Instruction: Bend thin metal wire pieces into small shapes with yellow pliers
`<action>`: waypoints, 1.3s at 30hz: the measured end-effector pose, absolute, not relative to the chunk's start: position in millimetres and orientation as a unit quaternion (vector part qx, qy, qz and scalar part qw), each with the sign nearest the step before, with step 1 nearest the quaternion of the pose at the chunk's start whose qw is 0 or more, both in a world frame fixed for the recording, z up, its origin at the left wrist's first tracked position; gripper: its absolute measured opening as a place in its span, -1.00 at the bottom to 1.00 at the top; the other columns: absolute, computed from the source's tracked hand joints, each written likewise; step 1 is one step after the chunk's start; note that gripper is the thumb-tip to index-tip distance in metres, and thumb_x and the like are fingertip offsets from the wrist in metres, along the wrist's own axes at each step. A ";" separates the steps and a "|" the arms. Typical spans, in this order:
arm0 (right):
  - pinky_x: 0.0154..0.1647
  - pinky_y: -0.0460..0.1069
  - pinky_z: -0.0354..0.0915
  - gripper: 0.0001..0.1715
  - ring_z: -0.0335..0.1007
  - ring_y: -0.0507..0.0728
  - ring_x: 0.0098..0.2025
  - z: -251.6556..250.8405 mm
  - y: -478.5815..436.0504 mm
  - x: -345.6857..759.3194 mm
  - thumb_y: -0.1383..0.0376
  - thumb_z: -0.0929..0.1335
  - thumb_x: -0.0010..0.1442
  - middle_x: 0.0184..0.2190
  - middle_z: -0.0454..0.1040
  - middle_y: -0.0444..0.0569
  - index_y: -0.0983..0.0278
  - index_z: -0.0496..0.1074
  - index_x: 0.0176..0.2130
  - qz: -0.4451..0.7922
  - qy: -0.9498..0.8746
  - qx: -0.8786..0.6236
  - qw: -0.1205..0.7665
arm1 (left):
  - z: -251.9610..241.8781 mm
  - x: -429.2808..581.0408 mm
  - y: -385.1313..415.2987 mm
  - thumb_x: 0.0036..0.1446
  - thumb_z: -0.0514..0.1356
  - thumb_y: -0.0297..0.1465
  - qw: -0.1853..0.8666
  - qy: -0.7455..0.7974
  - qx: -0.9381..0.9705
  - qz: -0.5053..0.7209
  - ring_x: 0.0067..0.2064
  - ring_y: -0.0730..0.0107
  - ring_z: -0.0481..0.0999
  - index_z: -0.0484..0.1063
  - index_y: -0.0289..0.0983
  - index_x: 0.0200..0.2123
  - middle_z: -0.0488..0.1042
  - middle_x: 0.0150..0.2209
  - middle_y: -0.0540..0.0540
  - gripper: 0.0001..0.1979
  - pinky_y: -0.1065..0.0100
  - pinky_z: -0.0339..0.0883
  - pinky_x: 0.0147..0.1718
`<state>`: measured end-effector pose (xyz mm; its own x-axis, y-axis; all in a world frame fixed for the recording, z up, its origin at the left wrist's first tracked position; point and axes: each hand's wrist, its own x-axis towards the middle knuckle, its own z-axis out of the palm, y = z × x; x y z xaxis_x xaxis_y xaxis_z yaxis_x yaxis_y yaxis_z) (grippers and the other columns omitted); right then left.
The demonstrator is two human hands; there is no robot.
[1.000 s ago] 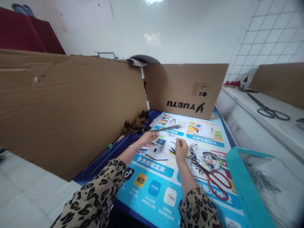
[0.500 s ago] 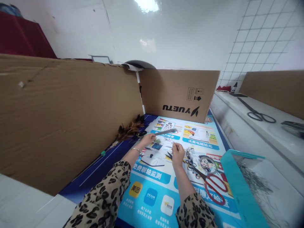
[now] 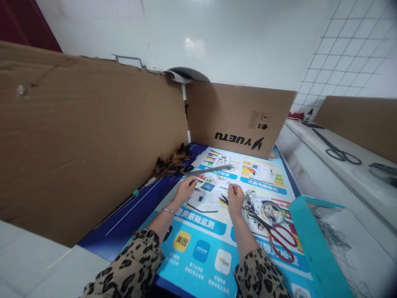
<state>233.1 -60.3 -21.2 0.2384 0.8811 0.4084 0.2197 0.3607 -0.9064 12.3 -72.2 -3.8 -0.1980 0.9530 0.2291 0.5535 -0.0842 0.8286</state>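
Note:
My left hand [image 3: 186, 187] is closed at the fingertips, over the printed sheet [image 3: 198, 225]; what it pinches, if anything, is too small to make out. Just beyond it lies a long thin grey strip [image 3: 214, 169]. My right hand [image 3: 236, 195] is also closed in a pinch, near a thin pale thing too small to name. Black-bladed scissors with red handles [image 3: 283, 242] rest right of my right hand, beside a tangle of thin dark pieces [image 3: 250, 200]. Small dark pointed tips [image 3: 223, 200] show left of my right hand.
A turquoise box [image 3: 322, 244] with thin dark strands stands at the right. Cardboard panels [image 3: 93, 145] wall the left and back. Brown feathers [image 3: 172, 162] lie along the left panel. Black scissors [image 3: 338, 152] rest on a white ledge [image 3: 313, 134] at the right.
My left hand has come back toward me and slightly left, away from the grey strip, which now lies on the sheet. The head view has shifted and tilted a little.

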 end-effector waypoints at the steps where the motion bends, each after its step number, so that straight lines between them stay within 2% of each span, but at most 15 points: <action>1: -0.42 -0.05 0.20 -0.62 0.27 0.07 -0.46 -22.0 -60.4 232.7 0.11 0.20 0.11 -0.51 0.41 -0.08 0.32 0.40 -0.26 0.262 -0.564 -0.501 0.602 | -3.3 13.2 -74.4 0.10 -0.02 -0.27 0.222 0.634 0.588 0.450 -0.26 0.34 0.39 0.39 -0.26 -0.25 0.45 -0.32 -0.05 -0.72 0.42 0.24 -0.27; 4: -0.34 -0.04 0.22 -0.65 0.29 0.07 -0.40 -22.9 -60.5 231.2 0.15 0.19 0.12 -0.43 0.42 -0.06 0.30 0.40 -0.25 0.232 -0.596 -0.513 0.572 | 0.1 14.7 -77.4 0.11 -0.02 -0.27 0.210 0.626 0.578 0.479 -0.21 0.33 0.39 0.39 -0.26 -0.24 0.46 -0.27 -0.06 -0.73 0.42 0.23 -0.21; 9: -0.28 -0.04 0.22 -0.72 0.29 0.05 -0.38 -21.2 -60.4 230.2 0.21 0.23 0.09 -0.35 0.41 -0.05 0.26 0.43 -0.26 0.170 -0.662 -0.528 0.504 | 5.3 15.3 -83.4 0.12 -0.02 -0.28 0.218 0.614 0.558 0.514 -0.27 0.33 0.40 0.40 -0.26 -0.25 0.46 -0.37 -0.06 -0.72 0.41 0.25 -0.27; 16: -0.22 0.01 0.25 -0.81 0.33 0.08 -0.30 -14.0 -22.5 230.8 0.24 0.30 0.08 -0.25 0.39 -0.04 0.21 0.43 -0.26 0.088 -0.726 -0.575 0.366 | 10.7 17.1 -89.1 0.13 -0.04 -0.28 0.250 0.576 0.539 0.562 -0.31 0.38 0.40 0.39 -0.26 -0.30 0.46 -0.38 -0.03 -0.74 0.44 0.24 -0.29; 20: -0.15 0.08 0.30 -0.69 0.32 0.09 -0.14 -10.3 14.5 223.3 0.22 0.24 0.22 -0.07 0.31 0.01 0.28 0.29 -0.05 0.060 -0.756 -0.590 0.277 | 12.3 12.8 -89.3 0.12 -0.03 -0.28 0.274 0.561 0.519 0.584 -0.32 0.38 0.39 0.39 -0.27 -0.29 0.46 -0.37 -0.04 -0.73 0.44 0.24 -0.33; 25: -0.15 0.08 0.30 -0.68 0.32 0.10 -0.13 -10.1 33.8 209.8 0.22 0.25 0.22 -0.06 0.31 0.01 0.29 0.28 -0.05 0.017 -0.778 -0.593 0.209 | 15.1 5.7 -88.0 0.10 -0.01 -0.29 0.303 0.538 0.485 0.619 -0.27 0.36 0.39 0.40 -0.28 -0.31 0.46 -0.35 -0.06 -0.75 0.44 0.22 -0.32; 31: -0.15 0.08 0.30 -0.69 0.32 0.09 -0.14 9.3 19.1 202.6 0.22 0.24 0.22 -0.07 0.32 0.01 0.29 0.28 -0.05 -0.080 -0.807 -0.538 0.231 | 18.8 5.3 -88.4 0.05 0.05 -0.29 0.364 0.492 0.461 0.643 -0.41 0.43 0.36 0.38 -0.29 -0.45 0.40 -0.50 0.00 -0.79 0.46 0.18 -0.43; 34: -0.05 0.08 0.20 -0.77 0.29 0.11 -0.13 25.8 -1.2 202.9 0.29 0.22 0.22 -0.23 0.40 0.00 0.26 0.43 -0.22 -0.132 -0.816 -0.491 0.276 | 20.4 10.1 -91.2 0.01 0.09 -0.23 0.420 0.458 0.463 0.632 -0.55 0.48 0.31 0.36 -0.31 -0.52 0.35 -0.60 0.03 -0.75 0.47 0.13 -0.56; 39: -0.09 0.07 0.16 -0.76 0.28 0.12 -0.15 37.6 -44.6 205.8 0.33 0.25 0.17 -0.24 0.41 0.00 0.20 0.45 -0.17 -0.184 -0.821 -0.422 0.338 | 23.3 22.7 -101.1 0.04 0.04 -0.11 0.517 0.392 0.474 0.595 -0.66 0.55 0.25 0.37 -0.34 -0.46 0.38 -0.58 -0.01 -0.62 0.50 0.04 -0.68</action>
<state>205.8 -44.6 37.6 -0.4153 0.5692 0.7096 0.8177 0.5753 0.0171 22.7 -101.1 23.3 -0.0151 0.9873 0.1581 -0.2433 -0.1570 0.9572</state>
